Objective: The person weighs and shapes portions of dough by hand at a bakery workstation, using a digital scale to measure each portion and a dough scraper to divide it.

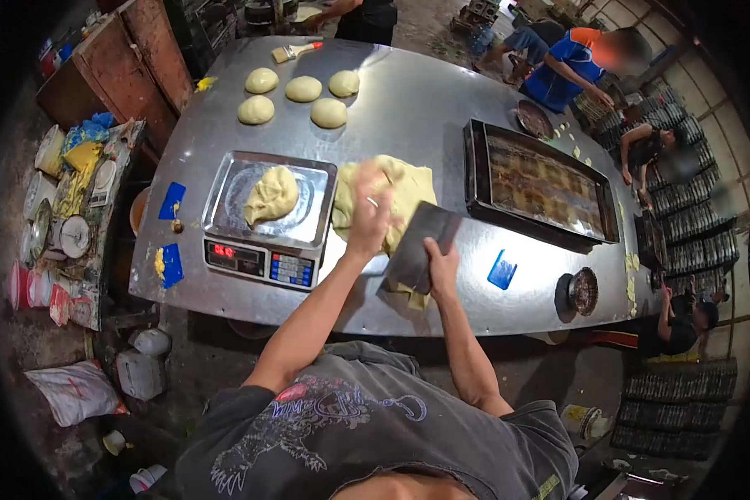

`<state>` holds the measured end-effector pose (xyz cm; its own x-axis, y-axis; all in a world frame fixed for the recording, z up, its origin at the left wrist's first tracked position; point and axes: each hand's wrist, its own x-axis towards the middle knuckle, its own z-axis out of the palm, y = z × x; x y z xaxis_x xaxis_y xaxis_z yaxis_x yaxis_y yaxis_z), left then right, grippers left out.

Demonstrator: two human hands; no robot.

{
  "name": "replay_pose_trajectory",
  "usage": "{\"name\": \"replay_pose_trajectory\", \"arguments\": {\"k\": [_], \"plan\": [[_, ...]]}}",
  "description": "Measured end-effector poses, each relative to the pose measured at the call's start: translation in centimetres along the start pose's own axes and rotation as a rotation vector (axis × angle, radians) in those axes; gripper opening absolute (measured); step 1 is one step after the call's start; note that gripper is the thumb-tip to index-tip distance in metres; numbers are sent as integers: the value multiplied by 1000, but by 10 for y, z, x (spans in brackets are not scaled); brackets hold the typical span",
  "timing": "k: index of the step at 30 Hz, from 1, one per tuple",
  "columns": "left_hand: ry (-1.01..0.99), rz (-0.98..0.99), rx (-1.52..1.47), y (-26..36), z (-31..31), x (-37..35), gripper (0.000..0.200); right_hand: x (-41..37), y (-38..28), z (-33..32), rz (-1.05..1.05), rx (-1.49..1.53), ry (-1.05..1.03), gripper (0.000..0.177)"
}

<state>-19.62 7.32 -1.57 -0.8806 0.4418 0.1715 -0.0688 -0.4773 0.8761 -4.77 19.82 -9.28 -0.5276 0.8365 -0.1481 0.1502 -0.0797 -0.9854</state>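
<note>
- Pale yellow dough (408, 185) lies as a broad, uneven slab on the metal table (425, 92), right of the scale and in front of the person.
- Left hand (371, 221) is over the left part of the dough, blurred, with a ring on one finger. I cannot tell whether its fingers are curled or loose, or whether they touch the dough.
- Right hand (442, 262) grasps the edge of a dark, flat scraper (417, 250), thumb laid against the blade. The blade is tilted and covers the dough's near right corner from view.
- Small dough scraps (417, 298) show just below the scraper.
- Scale (258, 260): a single lump (272, 196) sits on its steel pan, and red digits glow on the display.
- Five dough balls (303, 89) are grouped at the far left, with a brush (296, 52) beyond them.
- Two blue cards (172, 202) lie left of the scale; another blue card (502, 269) lies right of the scraper.
- Black tray (473, 171), browned inside, stands on the right side, between a round dish (534, 119) behind and a dark tin (583, 291) in front.
- Beyond the table's far right corner, a co-worker in a blue and orange shirt (562, 71) leans forward.
</note>
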Motion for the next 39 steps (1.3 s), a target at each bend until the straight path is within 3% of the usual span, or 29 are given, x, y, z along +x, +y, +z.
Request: {"name": "replay_pose_trajectory", "arguments": {"k": [1,2,3,4,6,8,10,12,13,14,15,18,22,24,26,29,32,37,39], "plan": [[-207,-552,287,-63,-19,-6,53,2,5,-24,-2,53,13,38],[-393,-658,440,-110,-29,-36,56,-8,-5,-39,18,114,48,37],[-608,-732,595,-156,-39,-65,58,-11,-2,-54,-8,107,67,37],[-536,-499,753,-127,-27,-104,58,-11,6,-71,-28,97,87,37],[-719,-520,522,-85,-23,-135,48,-10,24,-102,69,78,30,38],[-591,-646,564,-90,-33,-152,43,-20,38,-115,152,51,-30,38],[-215,-623,458,-89,-35,-160,37,-15,45,-119,186,13,-94,38],[99,-761,164,-72,-31,-147,36,-10,26,-108,158,-39,-213,36],[228,-766,-93,-61,-32,-144,39,-3,17,-98,181,-27,-285,36],[303,-768,-340,-46,-29,-138,43,9,13,-89,28,-59,-334,40],[359,-685,-491,-28,-23,-138,47,20,4,-78,32,-32,-349,44],[424,-454,-518,-3,-10,-139,54,40,-30,-43,-422,-296,-133,40],[530,-295,-479,14,12,-135,59,-28,-90,-3,-298,-152,-892,30],[576,-288,-501,29,22,-134,61,-73,-92,8,-670,-118,-1098,31],[668,-222,-571,20,12,-127,56,-110,-93,20,-806,-97,-908,26],[840,-244,-467,-4,-19,-114,43,-126,-81,30,-713,-165,-811,13],[882,-300,-424,-11,-44,-105,34,-133,-77,53,-797,-194,-747,12],[878,-282,-517,0,-90,-85,26,-146,-80,88,-1006,-299,-863,12],[832,-298,-602,9,-113,-73,26,-144,-77,99,-784,-269,-1030,8]]}}
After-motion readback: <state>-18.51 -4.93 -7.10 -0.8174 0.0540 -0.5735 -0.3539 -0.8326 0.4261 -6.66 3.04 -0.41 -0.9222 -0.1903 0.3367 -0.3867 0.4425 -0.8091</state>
